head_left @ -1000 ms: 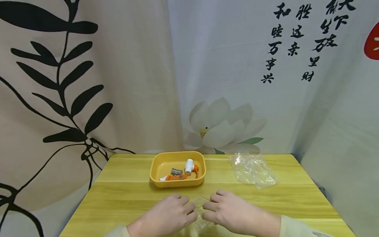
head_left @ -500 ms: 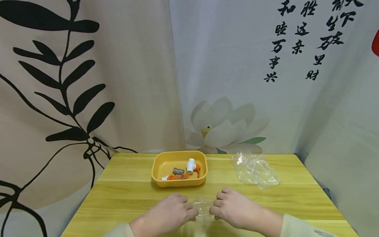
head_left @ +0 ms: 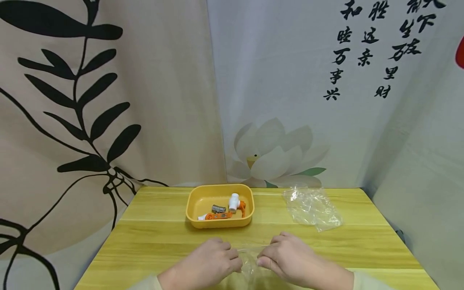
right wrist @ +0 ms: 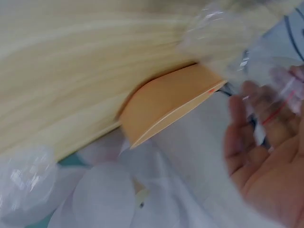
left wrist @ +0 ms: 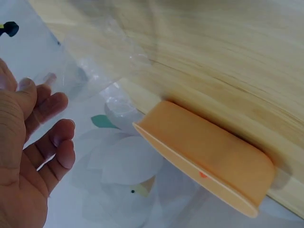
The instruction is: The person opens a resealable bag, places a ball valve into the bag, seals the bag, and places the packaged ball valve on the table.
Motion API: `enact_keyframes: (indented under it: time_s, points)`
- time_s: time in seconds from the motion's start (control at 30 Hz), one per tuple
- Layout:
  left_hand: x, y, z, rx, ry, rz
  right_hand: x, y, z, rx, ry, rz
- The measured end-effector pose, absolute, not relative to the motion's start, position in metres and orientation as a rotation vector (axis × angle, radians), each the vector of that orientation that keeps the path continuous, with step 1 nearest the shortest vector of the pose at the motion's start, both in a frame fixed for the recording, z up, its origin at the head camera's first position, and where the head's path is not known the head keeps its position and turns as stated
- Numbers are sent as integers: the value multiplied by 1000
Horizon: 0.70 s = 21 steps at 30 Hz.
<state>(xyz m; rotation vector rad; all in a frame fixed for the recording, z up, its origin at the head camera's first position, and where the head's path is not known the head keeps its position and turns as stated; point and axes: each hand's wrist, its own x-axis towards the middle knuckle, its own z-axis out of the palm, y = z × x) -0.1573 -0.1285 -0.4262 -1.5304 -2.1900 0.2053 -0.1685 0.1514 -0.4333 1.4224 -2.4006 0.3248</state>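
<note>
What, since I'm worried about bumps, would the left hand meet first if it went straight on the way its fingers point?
Past the clear plastic that the left hand pinches, probably the right hand, which faces it across a small gap; relative depth is unclear.

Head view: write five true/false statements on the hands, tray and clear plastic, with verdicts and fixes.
1. The left hand holds clear film. True.
2. A grey piece lies in the yellow tray. True.
3. The crumpled plastic lies left of the yellow tray. False: it lies to the right.
4. The white piece is outside the yellow tray. False: it is inside.
5. The right hand is inside the yellow tray. False: it holds the clear film.
</note>
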Motion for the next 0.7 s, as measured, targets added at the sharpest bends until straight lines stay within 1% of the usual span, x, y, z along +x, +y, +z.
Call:
enact_keyframes:
  time_s: [0.1, 0.2, 0.33, 0.43, 0.5, 0.57, 0.7]
  points:
    - [-153, -125, -423, -1529, -2143, 285, -160, 142, -427, 1193, -2568, 513]
    - [-150, -121, -421, -1520, -2106, 374, -156, 133, -420, 953, -2679, 589]
    - [-149, -115, -421, -1509, -2101, 413, -155, 126, -417, 686, -2709, 489]
    - [-149, -111, -422, -1499, -2104, 421, -157, 125, -418, 559, -2714, 380]
    - [-149, -110, -423, -1476, -2107, 431, -159, 128, -420, 511, -2740, 325]
    - [-149, -111, -424, -1446, -2117, 442, -161, 132, -422, 519, -2794, 326]
    - [-150, -113, -428, -1409, -2141, 420, -164, 143, -423, 676, -2931, 490]
